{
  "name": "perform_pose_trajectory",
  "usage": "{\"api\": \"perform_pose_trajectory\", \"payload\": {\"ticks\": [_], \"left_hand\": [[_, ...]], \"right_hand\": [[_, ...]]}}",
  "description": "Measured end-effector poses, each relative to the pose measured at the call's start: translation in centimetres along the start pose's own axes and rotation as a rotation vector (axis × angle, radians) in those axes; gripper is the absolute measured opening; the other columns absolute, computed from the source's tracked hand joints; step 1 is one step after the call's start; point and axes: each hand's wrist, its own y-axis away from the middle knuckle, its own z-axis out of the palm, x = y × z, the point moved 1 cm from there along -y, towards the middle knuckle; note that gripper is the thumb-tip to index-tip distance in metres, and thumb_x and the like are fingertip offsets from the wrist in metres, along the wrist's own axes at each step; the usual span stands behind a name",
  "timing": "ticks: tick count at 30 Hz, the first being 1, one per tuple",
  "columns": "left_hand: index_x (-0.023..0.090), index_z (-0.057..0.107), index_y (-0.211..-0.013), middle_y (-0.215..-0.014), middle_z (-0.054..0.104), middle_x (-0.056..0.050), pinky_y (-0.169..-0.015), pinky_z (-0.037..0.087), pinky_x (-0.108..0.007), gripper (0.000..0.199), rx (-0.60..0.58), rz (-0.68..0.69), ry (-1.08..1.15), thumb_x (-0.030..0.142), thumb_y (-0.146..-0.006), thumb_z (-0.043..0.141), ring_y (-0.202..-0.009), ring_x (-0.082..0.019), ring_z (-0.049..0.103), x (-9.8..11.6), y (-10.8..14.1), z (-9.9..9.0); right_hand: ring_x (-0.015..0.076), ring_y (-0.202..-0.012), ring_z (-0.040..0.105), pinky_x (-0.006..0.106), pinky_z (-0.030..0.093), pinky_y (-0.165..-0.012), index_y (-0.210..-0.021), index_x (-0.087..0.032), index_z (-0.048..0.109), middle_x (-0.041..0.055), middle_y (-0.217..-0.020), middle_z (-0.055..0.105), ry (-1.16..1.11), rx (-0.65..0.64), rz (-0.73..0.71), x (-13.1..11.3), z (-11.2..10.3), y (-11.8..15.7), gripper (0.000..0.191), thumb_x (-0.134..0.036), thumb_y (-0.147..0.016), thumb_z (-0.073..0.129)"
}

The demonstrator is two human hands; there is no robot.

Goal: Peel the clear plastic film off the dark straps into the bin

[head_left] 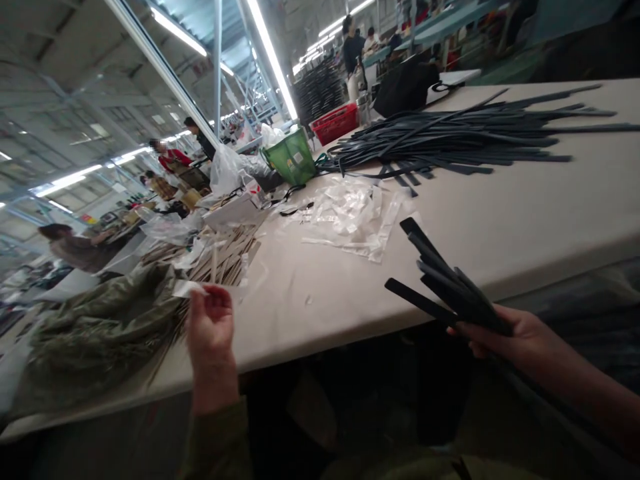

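My right hand (500, 333) is closed round a bundle of dark strips (445, 280), held past the table's front edge at the right, with their ends fanning up and left. One strip splays apart from the others. At the left, my left hand (213, 323) is raised with its fingers curled, pinching a small white slip (187, 289). Behind that hand lies a pile of thin tan strips (230, 257). A large heap of similar dark strips (440, 137) spreads over the far right of the table.
The pale table (310, 307) slants across the view. Clear plastic bags (350, 213) lie mid-table. A green basket (293, 157) and a red basket (335, 125) stand at the back. Crumpled olive cloth (105, 327) covers the left end. Several people work in the background.
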Motion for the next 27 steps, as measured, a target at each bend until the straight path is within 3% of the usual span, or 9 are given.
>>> {"api": "perform_pose_trajectory", "payload": {"ticks": [3,6,9,15,21,27], "left_hand": [[0.017,0.061,-0.066,-0.06,0.066,0.006,-0.066,0.056,-0.017,0.026,0.114,-0.297,-0.02,0.026,-0.088,0.071,-0.058,-0.005,0.064,-6.0,4.8,-5.2],[0.017,0.062,-0.069,-0.063,0.069,0.005,-0.065,0.056,-0.018,0.023,0.149,-0.421,-0.008,0.027,-0.079,0.08,-0.056,-0.006,0.065,-9.8,9.1,-7.3],[0.017,0.065,-0.075,-0.067,0.072,0.003,-0.059,0.054,-0.019,0.024,0.11,-0.476,-0.035,0.031,-0.072,0.085,-0.053,-0.008,0.066,-11.3,11.4,-6.0],[0.015,0.068,-0.078,-0.08,0.077,-0.004,-0.065,0.056,-0.024,0.033,-0.076,-0.6,-0.071,0.038,-0.064,0.088,-0.067,-0.015,0.073,-11.9,12.5,-1.9],[0.016,0.068,-0.078,-0.078,0.076,-0.003,-0.069,0.055,-0.027,0.032,-0.112,-0.633,-0.084,0.038,-0.064,0.088,-0.07,-0.017,0.073,-12.7,13.6,-1.4],[0.016,0.068,-0.075,-0.073,0.075,-0.001,-0.067,0.053,-0.026,0.043,-0.111,-0.647,-0.1,0.042,-0.052,0.093,-0.064,-0.015,0.071,-12.7,14.1,-1.3]], "right_hand": [[0.0209,-0.052,0.06,0.033,0.05,-0.049,-0.078,-0.023,0.071,0.0082,-0.07,0.072,-0.041,-0.199,0.033,-1.1,2.6,0.8,0.042,-0.064,-0.072,0.071],[0.0189,-0.051,0.059,0.031,0.049,-0.049,-0.083,-0.021,0.07,0.0052,-0.068,0.069,-0.014,-0.293,0.012,-2.7,4.8,1.4,0.04,-0.06,-0.074,0.07],[0.0174,-0.051,0.058,0.029,0.048,-0.049,-0.087,-0.02,0.07,0.0036,-0.066,0.068,0.02,-0.315,-0.003,-4.2,6.2,1.7,0.038,-0.056,-0.075,0.069],[0.0166,-0.054,0.058,0.027,0.047,-0.051,-0.089,-0.02,0.068,0.002,-0.068,0.067,0.065,-0.275,-0.052,-4.8,6.6,2.1,0.028,-0.047,-0.081,0.064],[0.0178,-0.058,0.061,0.027,0.048,-0.055,-0.085,-0.021,0.066,0.001,-0.071,0.067,0.145,-0.268,-0.116,-4.0,6.9,2.0,0.021,-0.041,-0.084,0.06],[0.0185,-0.059,0.061,0.027,0.047,-0.056,-0.086,-0.021,0.066,0.0,-0.069,0.066,0.185,-0.232,-0.157,-4.0,7.0,1.9,0.019,-0.039,-0.084,0.06]]}}
